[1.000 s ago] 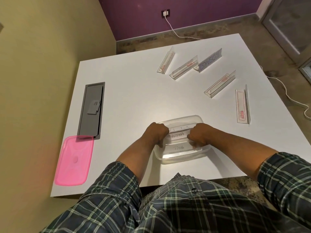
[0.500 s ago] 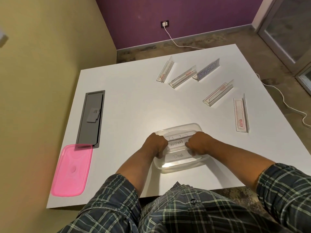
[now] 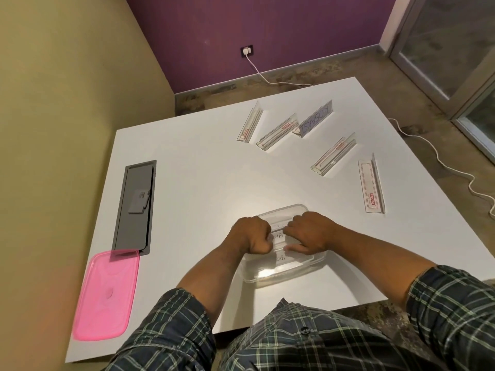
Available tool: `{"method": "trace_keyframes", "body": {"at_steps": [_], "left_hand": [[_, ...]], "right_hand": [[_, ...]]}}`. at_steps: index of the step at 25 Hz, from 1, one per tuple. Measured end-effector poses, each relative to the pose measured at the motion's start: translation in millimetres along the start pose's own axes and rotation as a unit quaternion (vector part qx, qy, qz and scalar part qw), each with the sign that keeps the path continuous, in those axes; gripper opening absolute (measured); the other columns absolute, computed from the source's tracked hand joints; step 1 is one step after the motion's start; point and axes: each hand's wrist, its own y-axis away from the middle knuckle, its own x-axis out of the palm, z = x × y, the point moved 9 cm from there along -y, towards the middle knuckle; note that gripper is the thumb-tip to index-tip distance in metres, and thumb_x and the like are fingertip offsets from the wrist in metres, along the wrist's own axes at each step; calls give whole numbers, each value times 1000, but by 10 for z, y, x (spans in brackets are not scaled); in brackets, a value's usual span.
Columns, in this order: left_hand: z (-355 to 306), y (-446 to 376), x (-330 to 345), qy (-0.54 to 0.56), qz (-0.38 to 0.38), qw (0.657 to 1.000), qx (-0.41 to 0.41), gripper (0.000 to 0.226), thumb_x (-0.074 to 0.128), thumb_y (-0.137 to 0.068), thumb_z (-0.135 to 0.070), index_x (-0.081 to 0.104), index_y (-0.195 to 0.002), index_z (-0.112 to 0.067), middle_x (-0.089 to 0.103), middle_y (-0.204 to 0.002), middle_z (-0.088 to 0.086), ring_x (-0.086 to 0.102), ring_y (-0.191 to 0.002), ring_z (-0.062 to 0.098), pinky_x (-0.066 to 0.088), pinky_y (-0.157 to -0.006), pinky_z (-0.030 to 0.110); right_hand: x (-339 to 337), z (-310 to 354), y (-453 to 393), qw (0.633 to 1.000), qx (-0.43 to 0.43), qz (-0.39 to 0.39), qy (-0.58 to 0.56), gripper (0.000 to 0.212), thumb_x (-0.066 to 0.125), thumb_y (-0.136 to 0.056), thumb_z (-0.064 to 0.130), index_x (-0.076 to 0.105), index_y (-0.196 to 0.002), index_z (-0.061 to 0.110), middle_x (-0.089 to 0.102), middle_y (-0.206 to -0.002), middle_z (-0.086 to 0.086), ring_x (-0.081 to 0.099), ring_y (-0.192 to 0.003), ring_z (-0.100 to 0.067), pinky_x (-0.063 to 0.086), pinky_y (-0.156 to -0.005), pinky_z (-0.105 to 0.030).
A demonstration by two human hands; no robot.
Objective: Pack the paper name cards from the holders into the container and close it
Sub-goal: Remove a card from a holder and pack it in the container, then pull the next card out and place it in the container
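A clear plastic container (image 3: pixel 284 274) sits near the table's front edge with white name cards (image 3: pixel 278 238) inside. My left hand (image 3: pixel 251 235) and my right hand (image 3: pixel 308 232) are both in the container, fingers curled onto the cards, closer together than the cards' length. One holder (image 3: pixel 316 121) at the back still carries a written card. Several clear holders lie around it, such as one holder (image 3: pixel 333 156) and another holder (image 3: pixel 371 187), with only their labels. The pink lid (image 3: pixel 107 295) lies at the front left corner.
A grey cable hatch (image 3: pixel 135 207) is set into the table's left side, its front end under the pink lid. The white table (image 3: pixel 203 178) stands against a yellow wall on the left. A white cable runs across the floor behind and to the right.
My hands have slid toward each other over the cards, covering more of the writing. The view has tilted up a little.
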Motion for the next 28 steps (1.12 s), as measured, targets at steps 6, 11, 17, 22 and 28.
{"method": "trace_keyframes", "body": {"at_steps": [6, 11, 17, 22, 28], "left_hand": [[-428, -317, -497, 68, -118, 991, 3, 34, 45, -92, -40, 55, -67, -18, 66, -72, 3, 62, -70, 28, 45, -61, 30], [-1105, -698, -545, 80, -124, 987, 57, 32, 43, -99, -36, 62, -83, -16, 71, -88, 6, 64, -83, 31, 46, -65, 33], [-1694, -1187, -394, 159, -50, 985, 53, 30, 51, -93, -31, 65, -118, -23, 71, -114, 4, 64, -105, 29, 49, -81, 35], [-2009, -1604, -300, 253, 11, 967, 31, 46, 53, -95, -32, 54, -136, -11, 65, -132, 10, 57, -124, 31, 49, -99, 39], [-2267, -1925, -164, 375, 56, 925, 30, 42, 51, -98, -21, 52, -139, -10, 56, -143, 12, 53, -130, 32, 42, -107, 38]], "right_hand": [[-492, -860, 458, 961, 213, -165, -69, 36, 43, -102, 46, 69, -94, 23, 70, -83, 4, 64, -77, -22, 50, -64, -35], [-327, -1668, 1251, 879, 419, -185, -131, 17, 60, -94, 34, 72, -95, 22, 72, -77, 0, 68, -80, -27, 44, -63, -29], [425, -2076, 2176, 761, 590, -53, -265, 46, 71, -80, 40, 61, -123, 26, 71, -115, 0, 65, -107, -26, 52, -89, -38], [820, -2065, 2397, 733, 592, 22, -334, 78, 74, -81, 46, 42, -148, 22, 52, -148, -1, 52, -133, -24, 43, -108, -42], [940, -2048, 2305, 743, 528, 6, -411, 67, 72, -78, 31, 50, -141, 32, 69, -128, 1, 68, -108, -23, 54, -96, -43]]}}
